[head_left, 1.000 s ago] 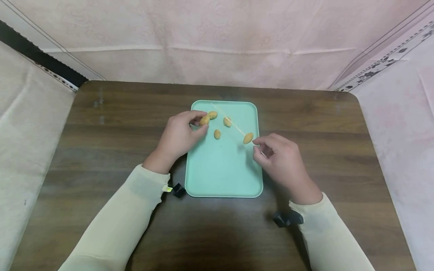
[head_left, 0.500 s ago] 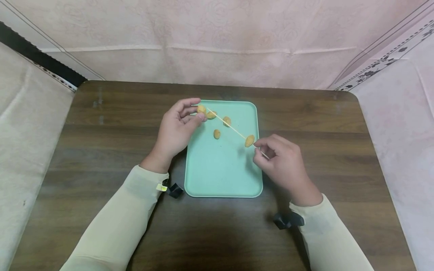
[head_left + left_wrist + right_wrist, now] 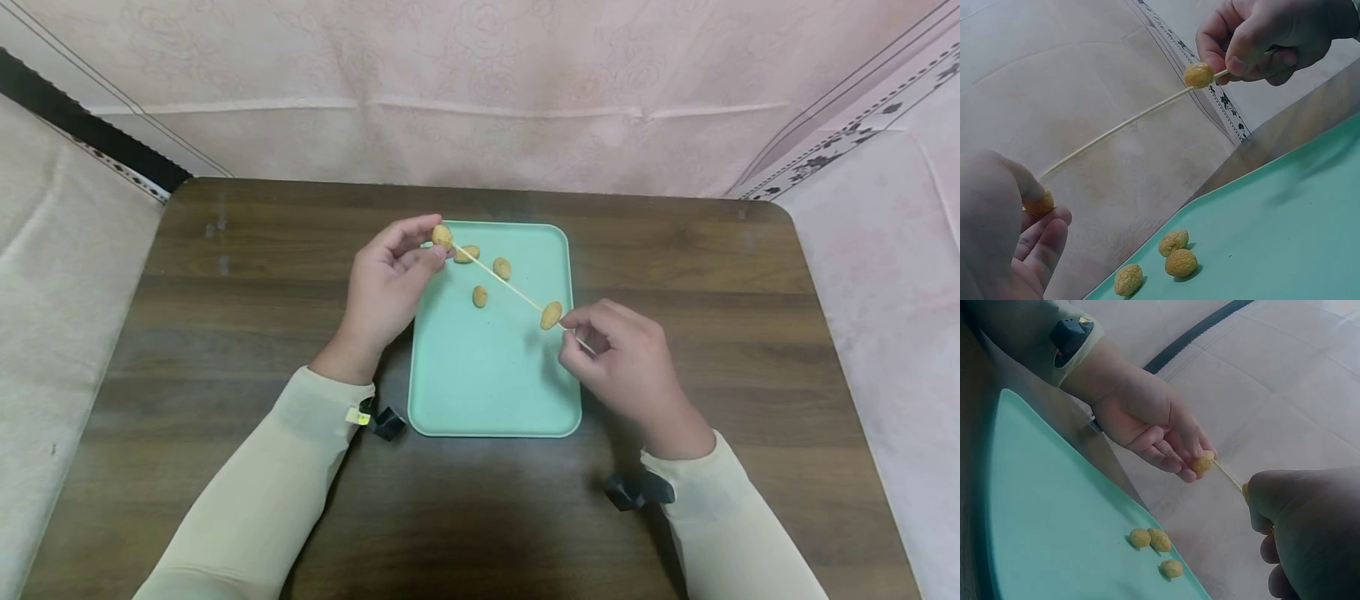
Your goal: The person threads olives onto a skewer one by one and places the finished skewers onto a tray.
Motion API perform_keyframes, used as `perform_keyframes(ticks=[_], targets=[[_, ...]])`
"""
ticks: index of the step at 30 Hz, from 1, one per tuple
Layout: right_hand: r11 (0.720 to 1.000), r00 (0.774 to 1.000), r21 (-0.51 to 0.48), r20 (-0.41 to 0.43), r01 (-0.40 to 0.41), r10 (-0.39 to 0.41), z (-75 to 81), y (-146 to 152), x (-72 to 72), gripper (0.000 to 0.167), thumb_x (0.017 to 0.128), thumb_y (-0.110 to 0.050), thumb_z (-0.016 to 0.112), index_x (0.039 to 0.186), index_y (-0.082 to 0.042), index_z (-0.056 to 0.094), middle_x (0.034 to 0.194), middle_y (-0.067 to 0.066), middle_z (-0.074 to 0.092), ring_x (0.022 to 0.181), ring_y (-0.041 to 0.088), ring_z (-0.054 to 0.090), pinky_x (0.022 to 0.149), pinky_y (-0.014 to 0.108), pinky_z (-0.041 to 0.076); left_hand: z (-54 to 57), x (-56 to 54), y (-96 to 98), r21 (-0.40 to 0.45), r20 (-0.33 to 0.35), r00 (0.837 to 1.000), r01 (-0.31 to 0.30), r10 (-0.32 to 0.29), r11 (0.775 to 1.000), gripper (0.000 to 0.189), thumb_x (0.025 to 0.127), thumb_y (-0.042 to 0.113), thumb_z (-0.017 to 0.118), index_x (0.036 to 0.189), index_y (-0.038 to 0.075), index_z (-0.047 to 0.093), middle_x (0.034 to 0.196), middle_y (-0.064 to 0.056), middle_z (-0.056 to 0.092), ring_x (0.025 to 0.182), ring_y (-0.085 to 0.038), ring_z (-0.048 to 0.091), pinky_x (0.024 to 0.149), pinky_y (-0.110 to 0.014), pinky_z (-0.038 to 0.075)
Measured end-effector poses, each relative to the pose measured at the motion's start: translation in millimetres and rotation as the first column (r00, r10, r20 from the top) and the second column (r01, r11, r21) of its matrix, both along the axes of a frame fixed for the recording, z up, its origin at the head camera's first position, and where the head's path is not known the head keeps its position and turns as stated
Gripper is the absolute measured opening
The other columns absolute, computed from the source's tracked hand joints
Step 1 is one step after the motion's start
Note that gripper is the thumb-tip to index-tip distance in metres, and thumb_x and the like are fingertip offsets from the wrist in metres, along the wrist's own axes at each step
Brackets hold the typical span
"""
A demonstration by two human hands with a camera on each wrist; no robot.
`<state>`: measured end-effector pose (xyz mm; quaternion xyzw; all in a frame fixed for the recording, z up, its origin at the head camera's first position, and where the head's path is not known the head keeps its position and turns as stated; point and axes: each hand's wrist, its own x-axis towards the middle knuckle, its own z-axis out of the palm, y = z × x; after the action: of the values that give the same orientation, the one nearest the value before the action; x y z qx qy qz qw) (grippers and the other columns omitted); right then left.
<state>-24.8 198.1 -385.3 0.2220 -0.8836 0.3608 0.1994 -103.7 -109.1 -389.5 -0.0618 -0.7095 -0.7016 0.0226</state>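
My left hand (image 3: 386,287) pinches a wrinkled golden oval piece of food (image 3: 442,237) between thumb and fingers, above the far left corner of the mint-green tray (image 3: 495,392). My right hand (image 3: 622,358) grips a thin pale skewer (image 3: 512,288) near its rear end, over the tray's right side. One similar piece (image 3: 1199,75) is threaded on the skewer, close to the right fingertips. The skewer slants up and left, its pointed end right at the piece in my left hand (image 3: 1202,462). Three more such pieces (image 3: 1181,263) lie on the tray's far part.
The tray lies on a dark brown wooden table (image 3: 247,417). Pale patterned cloth (image 3: 480,92) hangs behind the table and along its sides. A small black device (image 3: 637,488) sits at each wrist, below the cream sleeves (image 3: 255,492).
My left hand has moved slightly up and left, lifting its piece off the others on the tray. The piece now meets the skewer's tip. The right hand has barely moved.
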Motion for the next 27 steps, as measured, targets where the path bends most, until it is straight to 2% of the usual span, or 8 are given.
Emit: perform_keyframes(ticks=[4,11,16,19,22,27], targets=[[1.0,1.0,0.015,0.003,-0.003,0.003,2.9,-1,0.9,0.018,0.086,-0.002,0.068,0.094,-0.009,0.083,0.072,-0.003,0.065,0.065,0.011,0.051,0.062,0.019,0.041,1.1,1.2,1.5,-0.026,-0.015,1.0,-0.028,0.028,0.999,0.038,0.105,0.013,0.082,0.142,0.011,0.075,0.133,-0.011,0.076,0.113,-0.016,0.079,0.099,-0.023,0.066],[1.0,1.0,0.019,0.0,-0.006,0.006,3.7,0,0.3,0.016,0.087,-0.002,0.07,0.094,-0.006,0.082,0.073,-0.002,0.067,0.065,0.011,0.051,0.061,0.019,0.042,2.2,1.4,2.2,-0.061,-0.037,0.997,-0.067,0.065,0.996,0.037,0.103,0.013,0.085,0.138,0.009,0.076,0.13,-0.01,0.077,0.11,-0.016,0.079,0.095,-0.024,0.067],[0.999,1.0,0.039,0.003,-0.007,0.006,5.8,1,0.7,0.015,0.087,-0.003,0.07,0.095,-0.006,0.083,0.074,-0.002,0.067,0.065,0.012,0.052,0.061,0.02,0.043,1.0,2.1,1.4,-0.104,-0.086,0.992,-0.096,0.087,0.99,0.036,0.101,0.014,0.087,0.135,0.006,0.078,0.128,-0.009,0.077,0.11,-0.015,0.079,0.096,-0.024,0.067],[0.999,1.0,0.035,0.006,-0.01,0.01,6.6,0,1.9,0.016,0.086,-0.002,0.07,0.094,-0.007,0.083,0.074,-0.002,0.068,0.066,0.011,0.052,0.061,0.019,0.043,-0.4,3.2,1.2,-0.157,-0.154,0.982,-0.13,0.105,0.979,0.035,0.1,0.015,0.089,0.133,0.009,0.08,0.125,-0.008,0.077,0.11,-0.016,0.079,0.094,-0.023,0.066],[1.0,1.0,0.027,0.003,-0.011,0.011,7.7,-2,3.2,0.018,0.085,-0.001,0.069,0.093,-0.008,0.083,0.074,-0.002,0.068,0.066,0.011,0.052,0.062,0.018,0.043,-2.4,3.3,0.5,-0.207,-0.229,0.966,-0.173,0.124,0.963,0.032,0.099,0.018,0.09,0.129,0.014,0.084,0.119,-0.006,0.078,0.106,-0.02,0.078,0.09,-0.021,0.065],[1.0,1.0,0.021,-0.003,-0.008,0.008,10.9,-4,4.7,0.018,0.085,0.0,0.068,0.093,-0.007,0.083,0.074,-0.001,0.068,0.066,0.011,0.052,0.062,0.019,0.043,-3.0,3.8,-1.1,-0.237,-0.277,0.952,-0.197,0.128,0.951,0.029,0.098,0.02,0.091,0.127,0.017,0.086,0.115,-0.005,0.079,0.101,-0.02,0.076,0.086,-0.019,0.064]])
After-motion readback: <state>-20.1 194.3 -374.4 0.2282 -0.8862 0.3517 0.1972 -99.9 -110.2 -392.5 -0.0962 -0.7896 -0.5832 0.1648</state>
